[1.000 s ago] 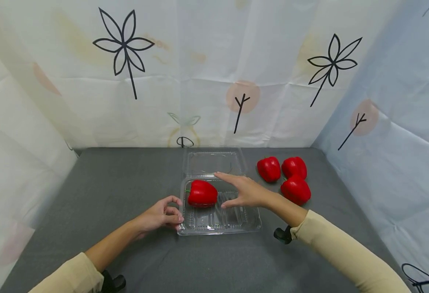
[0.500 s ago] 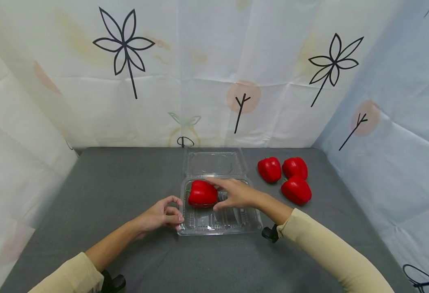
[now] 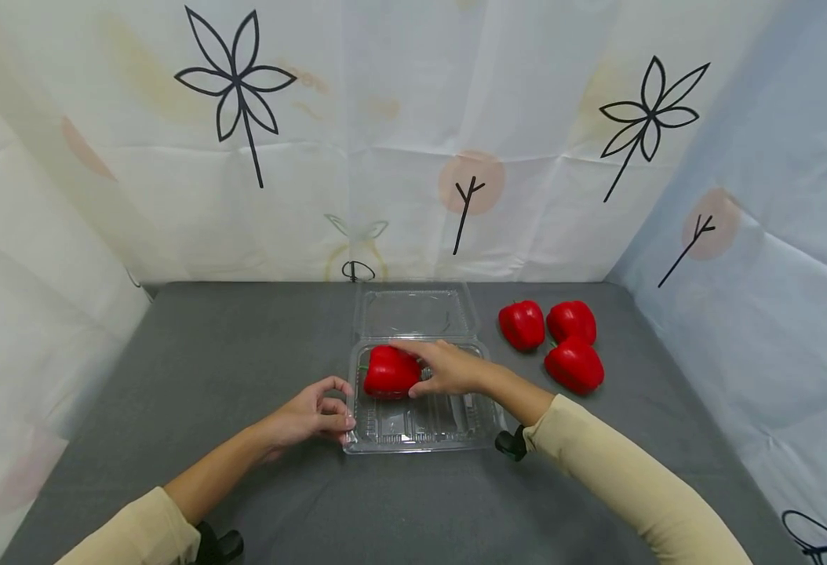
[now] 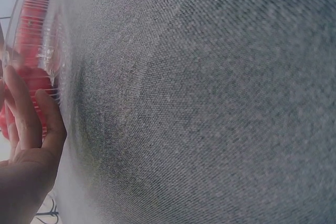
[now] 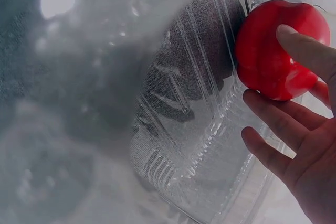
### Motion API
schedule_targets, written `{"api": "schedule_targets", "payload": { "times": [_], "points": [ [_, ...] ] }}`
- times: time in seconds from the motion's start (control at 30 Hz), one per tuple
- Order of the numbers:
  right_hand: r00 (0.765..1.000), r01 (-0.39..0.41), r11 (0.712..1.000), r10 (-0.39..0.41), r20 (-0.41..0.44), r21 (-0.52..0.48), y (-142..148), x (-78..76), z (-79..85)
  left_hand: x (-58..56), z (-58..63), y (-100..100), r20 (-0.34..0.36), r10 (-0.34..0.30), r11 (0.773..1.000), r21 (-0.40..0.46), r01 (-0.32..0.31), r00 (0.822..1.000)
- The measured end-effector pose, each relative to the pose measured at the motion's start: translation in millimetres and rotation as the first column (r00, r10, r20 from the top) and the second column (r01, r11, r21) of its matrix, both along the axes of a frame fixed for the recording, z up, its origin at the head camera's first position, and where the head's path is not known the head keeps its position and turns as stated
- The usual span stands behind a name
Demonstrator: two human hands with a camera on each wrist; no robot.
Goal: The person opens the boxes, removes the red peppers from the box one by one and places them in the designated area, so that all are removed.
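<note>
A red bell pepper (image 3: 390, 373) lies on its side in the left part of a clear plastic clamshell container (image 3: 420, 428), whose lid (image 3: 413, 312) lies folded back behind it. My right hand (image 3: 449, 369) is at the pepper's right end. In the right wrist view the thumb (image 5: 304, 48) lies on the pepper (image 5: 278, 35), with fingers along its opposite side. At the container's left edge my left hand (image 3: 320, 412) holds the rim between thumb and bent fingers. The left wrist view shows the left hand (image 4: 34, 124) against the ribbed plastic wall.
Several more red peppers lie grouped on the grey cloth right of the container: one pepper (image 3: 522, 326) at the left, one pepper (image 3: 572, 322) behind, one pepper (image 3: 574, 366) in front. Patterned white curtains (image 3: 385, 157) surround the grey table (image 3: 244, 337) at the back and sides.
My right hand has moved left over the container to the pepper, and its fingers have come round the right end. The left hand and container have not visibly moved.
</note>
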State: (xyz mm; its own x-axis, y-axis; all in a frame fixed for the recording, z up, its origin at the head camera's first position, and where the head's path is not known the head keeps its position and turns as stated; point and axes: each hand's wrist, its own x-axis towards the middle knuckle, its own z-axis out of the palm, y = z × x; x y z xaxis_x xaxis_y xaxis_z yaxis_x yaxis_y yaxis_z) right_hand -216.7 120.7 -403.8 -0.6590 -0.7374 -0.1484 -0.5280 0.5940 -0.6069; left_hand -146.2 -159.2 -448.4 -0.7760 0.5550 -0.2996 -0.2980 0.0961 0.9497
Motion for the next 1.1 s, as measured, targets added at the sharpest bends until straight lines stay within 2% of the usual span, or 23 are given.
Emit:
{"api": "schedule_targets", "payload": {
  "times": [0.43, 0.63, 1.1],
  "points": [
    [0.997, 0.000, 0.998, 0.005, -0.081, 0.056, -2.3, 3.2, 5.2, 0.5, 2.3, 0.1, -0.005, 0.002, 1.000, -0.011, -0.002, 1.000],
    [0.997, 0.012, 0.996, -0.005, -0.083, 0.084, -2.1, 4.6, 7.4, 1.0, 2.5, 0.1, -0.004, 0.005, 1.000, -0.007, -0.005, 1.000],
    [0.994, -0.034, 0.994, 0.045, -0.102, 0.108, 5.5, 17.8, 17.5, 3.1, 2.1, 1.0, -0.008, 0.007, 1.000, -0.001, -0.007, 1.000]
  ]
}}
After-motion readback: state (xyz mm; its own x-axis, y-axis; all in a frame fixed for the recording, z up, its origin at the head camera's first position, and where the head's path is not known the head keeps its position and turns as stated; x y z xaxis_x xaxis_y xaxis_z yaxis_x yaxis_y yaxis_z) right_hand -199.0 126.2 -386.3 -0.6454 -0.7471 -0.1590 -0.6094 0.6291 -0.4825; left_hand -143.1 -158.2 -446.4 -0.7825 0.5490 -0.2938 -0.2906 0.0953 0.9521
